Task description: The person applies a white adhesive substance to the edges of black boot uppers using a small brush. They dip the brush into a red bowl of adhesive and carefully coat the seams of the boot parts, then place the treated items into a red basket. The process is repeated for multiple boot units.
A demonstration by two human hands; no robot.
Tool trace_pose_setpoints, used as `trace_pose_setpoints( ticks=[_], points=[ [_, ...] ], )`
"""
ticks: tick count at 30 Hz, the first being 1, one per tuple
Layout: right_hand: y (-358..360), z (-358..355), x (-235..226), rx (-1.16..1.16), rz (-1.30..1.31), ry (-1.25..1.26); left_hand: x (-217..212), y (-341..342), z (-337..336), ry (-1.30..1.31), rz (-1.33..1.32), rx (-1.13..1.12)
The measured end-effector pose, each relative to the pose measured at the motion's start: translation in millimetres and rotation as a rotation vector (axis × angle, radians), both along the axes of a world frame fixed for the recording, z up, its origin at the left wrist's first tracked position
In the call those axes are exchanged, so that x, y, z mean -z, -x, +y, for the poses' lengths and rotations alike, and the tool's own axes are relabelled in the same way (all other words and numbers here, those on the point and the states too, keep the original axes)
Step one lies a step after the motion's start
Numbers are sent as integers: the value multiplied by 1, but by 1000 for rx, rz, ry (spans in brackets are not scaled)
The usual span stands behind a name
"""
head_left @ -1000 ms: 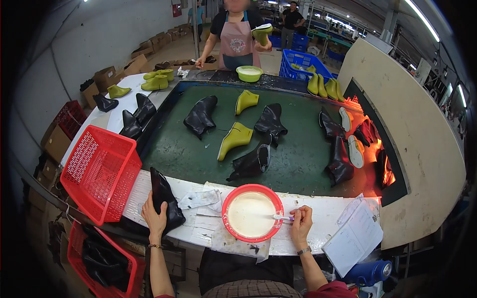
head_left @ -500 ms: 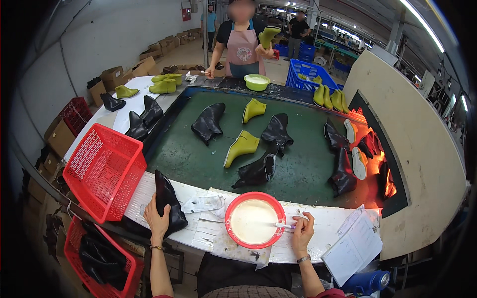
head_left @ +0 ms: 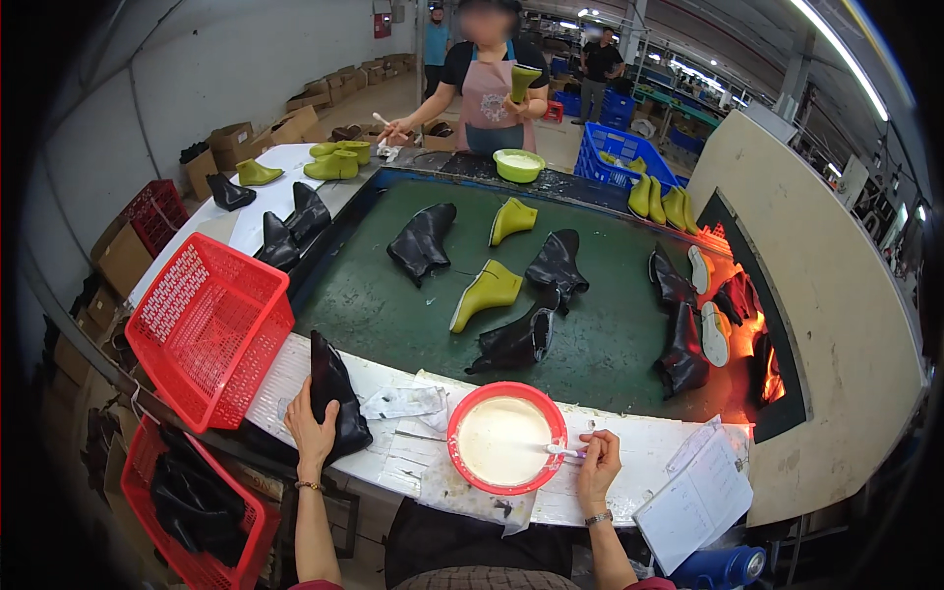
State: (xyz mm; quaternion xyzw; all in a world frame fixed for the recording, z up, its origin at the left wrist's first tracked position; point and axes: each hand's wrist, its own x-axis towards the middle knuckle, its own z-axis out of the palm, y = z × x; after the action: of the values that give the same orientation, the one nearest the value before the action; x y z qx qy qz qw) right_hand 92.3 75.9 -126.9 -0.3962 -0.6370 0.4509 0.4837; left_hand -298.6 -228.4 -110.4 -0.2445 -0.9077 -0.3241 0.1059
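Note:
My left hand (head_left: 313,433) is closed round the shaft of a black ankle boot (head_left: 344,408), which rests on the white near ledge with its toe pointing away from me. Between the thumb and fingers of my right hand (head_left: 598,468) is a small toothbrush (head_left: 564,451) with a white head and a purplish handle. Its head reaches over the right rim of a red bowl (head_left: 455,458) of creamy white liquid. A stained pale cloth (head_left: 403,402) lies between the boot and the bowl.
Black boots (head_left: 423,241) and yellow-green boots (head_left: 487,295) lie on the green belt (head_left: 393,339), which leads right into a glowing heater (head_left: 762,334). Red baskets (head_left: 211,324) stand left, papers (head_left: 693,501) right. Opposite, a co-worker (head_left: 487,98) holds a green boot and brush near a green bowl (head_left: 518,169).
My hands, the boot and the toothbrush stay nearly in place. The co-worker's brush hand has lifted and moved left, and their green boot has turned more upright. The whole view has shifted slightly.

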Motion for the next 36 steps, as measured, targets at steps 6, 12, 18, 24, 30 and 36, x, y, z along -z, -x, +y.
trace_pose_setpoints(
  ticks=[6,12,18,24,30,36],
  points=[
    [1,-1,-3,15,44,9,2,3,7,4,25,4],
    [1,-2,-1,28,8,19,0,1,2,2,9,-2],
    [-2,0,0,52,-91,-48,-1,1,3,-7,20,4],
    [-4,5,13,57,-33,-73,0,1,2,-4,18,14],
    [0,0,-1,55,-54,-55,0,1,3,1,4,11],
    [2,-1,0,81,-21,-62,1,0,1,-9,13,12]
  ],
)
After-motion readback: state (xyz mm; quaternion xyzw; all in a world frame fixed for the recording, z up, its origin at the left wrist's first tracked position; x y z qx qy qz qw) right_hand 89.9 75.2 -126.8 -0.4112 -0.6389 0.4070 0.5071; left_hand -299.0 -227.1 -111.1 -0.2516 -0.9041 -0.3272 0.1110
